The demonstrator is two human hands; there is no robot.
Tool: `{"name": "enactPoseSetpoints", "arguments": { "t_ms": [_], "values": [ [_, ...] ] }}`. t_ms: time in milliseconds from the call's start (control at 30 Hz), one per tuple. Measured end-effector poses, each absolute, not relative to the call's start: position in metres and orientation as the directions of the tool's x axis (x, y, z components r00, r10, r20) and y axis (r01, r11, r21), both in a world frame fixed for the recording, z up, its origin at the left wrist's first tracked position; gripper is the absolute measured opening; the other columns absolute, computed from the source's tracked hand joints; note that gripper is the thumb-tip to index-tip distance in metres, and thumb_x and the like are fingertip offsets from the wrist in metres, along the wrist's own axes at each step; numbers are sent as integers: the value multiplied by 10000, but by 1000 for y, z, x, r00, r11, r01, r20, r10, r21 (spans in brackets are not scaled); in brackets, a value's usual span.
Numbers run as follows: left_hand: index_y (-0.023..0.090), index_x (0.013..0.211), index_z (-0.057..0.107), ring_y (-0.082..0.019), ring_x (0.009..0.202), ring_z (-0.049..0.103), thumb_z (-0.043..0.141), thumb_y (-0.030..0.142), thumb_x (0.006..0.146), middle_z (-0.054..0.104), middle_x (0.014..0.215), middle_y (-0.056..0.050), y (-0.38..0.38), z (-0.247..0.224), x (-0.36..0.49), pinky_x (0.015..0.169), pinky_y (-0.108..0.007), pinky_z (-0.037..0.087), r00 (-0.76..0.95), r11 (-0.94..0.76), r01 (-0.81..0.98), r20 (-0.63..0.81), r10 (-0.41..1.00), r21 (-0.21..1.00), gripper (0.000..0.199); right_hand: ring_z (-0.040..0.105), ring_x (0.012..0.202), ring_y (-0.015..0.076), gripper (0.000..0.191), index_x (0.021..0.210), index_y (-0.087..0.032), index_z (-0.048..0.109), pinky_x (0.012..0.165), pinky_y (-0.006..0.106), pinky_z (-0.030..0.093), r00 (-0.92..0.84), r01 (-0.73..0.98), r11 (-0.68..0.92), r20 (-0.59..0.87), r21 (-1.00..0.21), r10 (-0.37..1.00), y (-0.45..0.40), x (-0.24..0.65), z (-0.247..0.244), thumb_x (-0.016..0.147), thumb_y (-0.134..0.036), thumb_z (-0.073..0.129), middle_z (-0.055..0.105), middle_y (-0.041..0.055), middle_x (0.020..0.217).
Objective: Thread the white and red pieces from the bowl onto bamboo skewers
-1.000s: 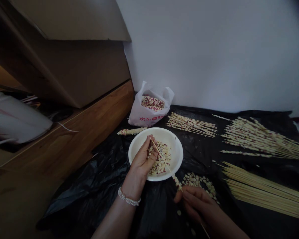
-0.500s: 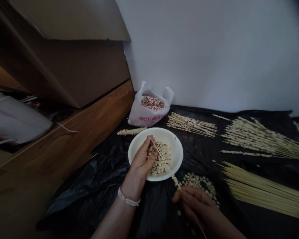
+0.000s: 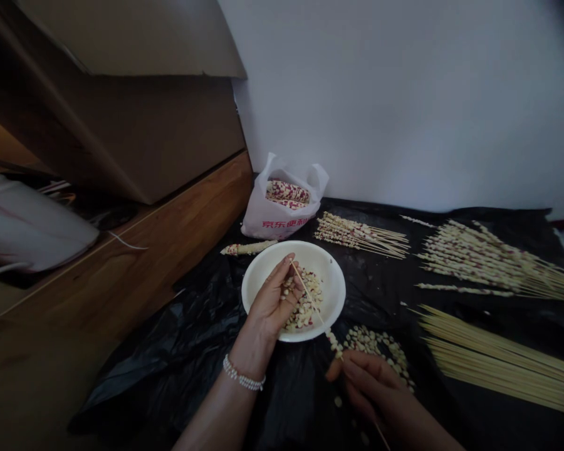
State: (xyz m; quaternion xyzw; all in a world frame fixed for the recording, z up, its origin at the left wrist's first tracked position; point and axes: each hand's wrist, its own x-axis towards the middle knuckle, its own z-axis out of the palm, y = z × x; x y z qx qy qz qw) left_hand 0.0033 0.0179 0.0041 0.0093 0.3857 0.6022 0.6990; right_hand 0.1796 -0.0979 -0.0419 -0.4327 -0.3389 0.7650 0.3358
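My right hand (image 3: pixel 373 382) is closed around a wooden skewer (image 3: pixel 308 292) with several corn kernels (image 3: pixel 333 344) threaded just ahead of the fingers. The bare part of the stick slants up and left over a white bowl (image 3: pixel 339 294). My left hand (image 3: pixel 275 294), a beaded bracelet at its wrist, is above the bowl with thumb and forefinger pinched at the skewer's tip. A kernel seems to be in that pinch, though the fingertips mostly hide it. Loose cream and dark red kernels (image 3: pixel 305 313) lie in the bowl beneath.
Behind the bowl stand a plastic bag (image 3: pixel 282 216) of corn cobs and a mostly stripped cob (image 3: pixel 249 248). Loaded skewers lie in a small bundle (image 3: pixel 352 235) and a larger one (image 3: pixel 484 257). Bare skewers (image 3: pixel 502 363) and a kernel pile (image 3: pixel 380 347) are on black plastic sheeting (image 3: pixel 169 357).
My left hand has shifted slightly right and up, and the skewer's tip has moved with it. My right hand stays almost in place.
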Motion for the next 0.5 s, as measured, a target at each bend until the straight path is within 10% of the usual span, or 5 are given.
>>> {"name": "enactPoseSetpoints", "arguments": {
  "t_ms": [500],
  "values": [
    [134,923,680,-81,618,638,687,118,833,663,742,-9,18,3,4,582,-165,545,-10,276,-837,-518,855,472,91,280,455,93,452,775,-219,766,476,222,254,-333,-154,-490,-421,-858,843,-99,178,-43,774,-665,698,367,-78,450]
  ]
}}
